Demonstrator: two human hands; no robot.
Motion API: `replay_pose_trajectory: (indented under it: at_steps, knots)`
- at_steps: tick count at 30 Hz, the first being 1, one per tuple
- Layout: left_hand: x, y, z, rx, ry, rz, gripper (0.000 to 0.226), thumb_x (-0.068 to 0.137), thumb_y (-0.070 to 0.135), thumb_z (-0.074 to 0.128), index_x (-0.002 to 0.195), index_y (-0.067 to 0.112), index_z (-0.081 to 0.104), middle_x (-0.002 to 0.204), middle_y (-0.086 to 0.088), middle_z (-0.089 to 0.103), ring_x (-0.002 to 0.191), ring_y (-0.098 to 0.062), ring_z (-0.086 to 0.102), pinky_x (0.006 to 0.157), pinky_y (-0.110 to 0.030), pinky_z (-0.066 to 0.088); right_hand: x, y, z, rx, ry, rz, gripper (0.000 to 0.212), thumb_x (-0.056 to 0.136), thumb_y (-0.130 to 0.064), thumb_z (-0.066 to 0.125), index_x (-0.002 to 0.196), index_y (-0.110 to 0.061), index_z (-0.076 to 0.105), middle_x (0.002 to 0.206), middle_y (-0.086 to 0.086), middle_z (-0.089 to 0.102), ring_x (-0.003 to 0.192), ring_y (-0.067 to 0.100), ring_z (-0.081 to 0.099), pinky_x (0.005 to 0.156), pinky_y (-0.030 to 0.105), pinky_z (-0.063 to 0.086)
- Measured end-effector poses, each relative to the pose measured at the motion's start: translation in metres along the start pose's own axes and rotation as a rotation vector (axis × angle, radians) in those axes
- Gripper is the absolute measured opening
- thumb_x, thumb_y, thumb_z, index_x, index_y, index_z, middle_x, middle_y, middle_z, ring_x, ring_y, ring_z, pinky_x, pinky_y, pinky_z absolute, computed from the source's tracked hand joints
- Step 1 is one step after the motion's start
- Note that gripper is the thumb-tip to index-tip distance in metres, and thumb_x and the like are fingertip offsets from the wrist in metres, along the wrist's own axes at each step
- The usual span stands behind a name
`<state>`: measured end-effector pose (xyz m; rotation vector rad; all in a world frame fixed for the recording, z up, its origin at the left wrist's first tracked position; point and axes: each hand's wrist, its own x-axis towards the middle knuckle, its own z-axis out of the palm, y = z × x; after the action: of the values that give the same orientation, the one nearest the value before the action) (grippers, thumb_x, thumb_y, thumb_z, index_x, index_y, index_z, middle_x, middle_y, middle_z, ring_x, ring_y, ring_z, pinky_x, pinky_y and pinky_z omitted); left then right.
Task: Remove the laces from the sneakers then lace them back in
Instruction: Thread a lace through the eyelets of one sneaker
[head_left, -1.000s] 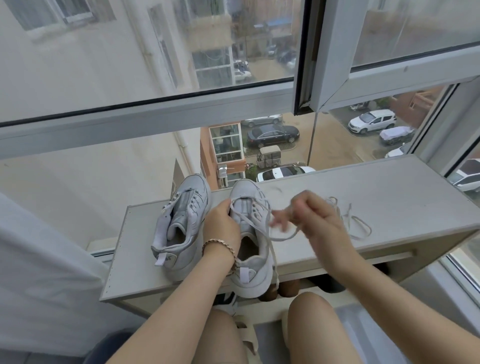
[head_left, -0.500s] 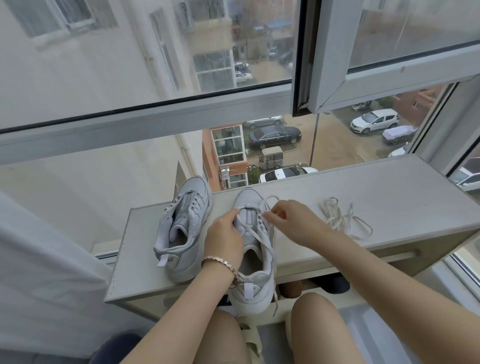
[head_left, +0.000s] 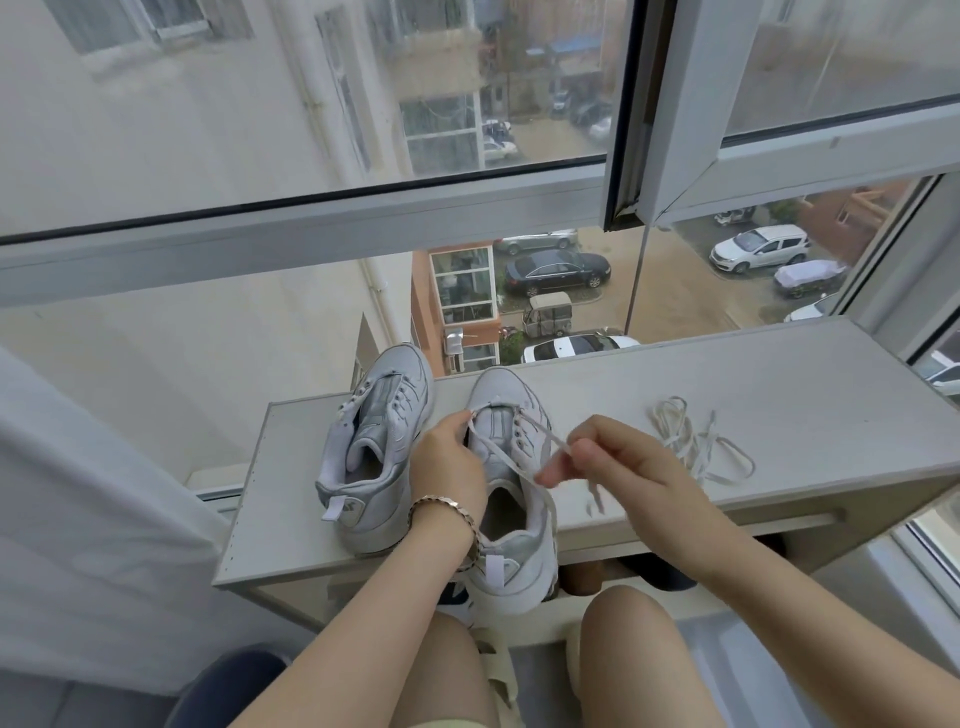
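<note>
Worked on now: the pale grey-white chunky leather sneaker, right-hand one of the pair, at the near edge of the long pale grey laminate tabletop, heel hanging over toward the knees. Toe aimed away at the window; long axis near to far, almost straight ahead. Threaded only through the front eyelets by a flat white lace, both strands drawn back and rightward off the shoe. Probably set heel-near to keep the eyelet rows open to both hands and the pull in line with the shoe.

Clamped on that sneaker's left flank, the left hand, thumb and forefinger curled in at the front eyelets, touching the lace there; seemingly to stop the shoe sliding under the pull. On that wrist, a thin gold-coloured chain bracelet. Just right of the shoe and raised off the tabletop, the right hand, fingers curled, pinching the lace strands between thumb and fingertips.

Just beside on the left, the matching second pale sneaker, eyelets bare, toe likewise toward the window but leaning slightly right. Well right of the hands, a loose white lace heaped on the tabletop, likely parked out of the way. Hard to say whether unthreading the last eyelets or starting to relace; roughly mid-task either way.
</note>
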<state>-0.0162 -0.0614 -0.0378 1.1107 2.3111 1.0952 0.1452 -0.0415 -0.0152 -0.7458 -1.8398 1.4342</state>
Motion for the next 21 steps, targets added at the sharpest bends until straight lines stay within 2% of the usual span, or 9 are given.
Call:
replay_pose_trajectory:
  at_steps: [3,5,7,8,10,12,13,17,21]
  knots:
    - [0.004,-0.001,-0.003,-0.035,-0.007,-0.045,0.044,0.092,-0.005,0.031,0.125,0.011,0.057,0.113,-0.015,0.063,0.102,-0.027,0.057,0.079,-0.025,0.042,-0.005,-0.006,-0.015,0.185,0.087,-0.080,0.027,0.087,-0.024,0.047,0.064,-0.018,0.058,0.063,-0.003,0.062,0.070,0.011,0.062,0.071,0.012,0.045]
    - [0.006,-0.002,-0.005,-0.027,-0.003,-0.040,0.047,0.090,-0.007,0.031,0.125,0.011,0.057,0.112,-0.017,0.064,0.103,-0.031,0.058,0.084,-0.029,0.045,-0.006,-0.003,-0.030,0.365,0.167,-0.089,0.031,0.080,-0.045,0.062,0.056,-0.026,0.055,0.055,-0.009,0.051,0.061,0.012,0.055,0.065,0.016,0.046]
    - [0.004,-0.001,-0.005,0.000,-0.008,0.006,0.046,0.090,-0.007,0.032,0.125,0.011,0.057,0.111,-0.016,0.064,0.102,-0.030,0.058,0.084,-0.027,0.043,-0.005,0.000,-0.043,0.457,0.261,-0.011,0.034,0.075,-0.044,0.067,0.052,-0.026,0.050,0.051,-0.008,0.043,0.055,0.013,0.047,0.060,0.021,0.044]
    - [0.002,-0.001,-0.005,0.019,-0.018,0.027,0.044,0.091,-0.005,0.033,0.124,0.010,0.058,0.112,-0.014,0.064,0.103,-0.029,0.058,0.083,-0.025,0.042,-0.002,0.002,-0.048,0.334,0.287,0.046,0.034,0.080,-0.037,0.061,0.051,-0.025,0.049,0.050,-0.008,0.044,0.054,0.013,0.045,0.060,0.025,0.041]
    - [0.002,-0.001,-0.005,0.055,-0.047,0.047,0.040,0.091,-0.004,0.035,0.119,0.008,0.061,0.116,-0.013,0.063,0.106,-0.027,0.056,0.085,-0.026,0.041,0.006,0.008,-0.055,-0.216,0.194,0.214,0.036,0.087,-0.032,0.051,0.054,-0.019,0.054,0.053,-0.004,0.052,0.058,0.014,0.046,0.060,0.030,0.036]
    - [0.002,-0.004,-0.005,0.085,-0.074,0.042,0.040,0.089,-0.006,0.037,0.117,0.007,0.062,0.120,-0.012,0.061,0.111,-0.026,0.055,0.090,-0.027,0.041,0.016,0.015,-0.055,-0.643,0.055,0.400,0.028,0.092,-0.029,0.051,0.070,-0.015,0.063,0.066,-0.003,0.059,0.066,0.017,0.053,0.064,0.029,0.038]
    - [0.003,-0.006,-0.005,0.099,-0.087,0.047,0.040,0.089,-0.006,0.036,0.118,0.007,0.062,0.121,-0.012,0.061,0.111,-0.026,0.055,0.091,-0.027,0.041,0.021,0.018,-0.051,-0.739,0.054,0.421,0.021,0.092,-0.028,0.051,0.081,-0.016,0.064,0.076,-0.001,0.062,0.076,0.017,0.057,0.068,0.028,0.039]
    - [0.000,-0.011,-0.005,0.113,-0.099,0.093,0.041,0.091,-0.004,0.035,0.117,0.013,0.062,0.116,-0.009,0.062,0.102,-0.025,0.057,0.083,-0.027,0.043,0.042,0.027,-0.024,-0.669,0.120,0.252,0.033,0.093,-0.037,0.049,0.118,-0.015,0.056,0.107,0.001,0.056,0.096,0.012,0.050,0.083,0.025,0.038]
    - [-0.002,-0.015,-0.003,0.069,-0.067,0.112,0.039,0.092,-0.002,0.036,0.117,0.014,0.061,0.113,-0.009,0.064,0.104,-0.024,0.057,0.084,-0.025,0.042,0.061,0.037,-0.003,-0.874,-0.117,0.257,0.038,0.095,-0.044,0.040,0.113,-0.015,0.055,0.113,0.006,0.049,0.108,0.020,0.044,0.092,0.034,0.039]
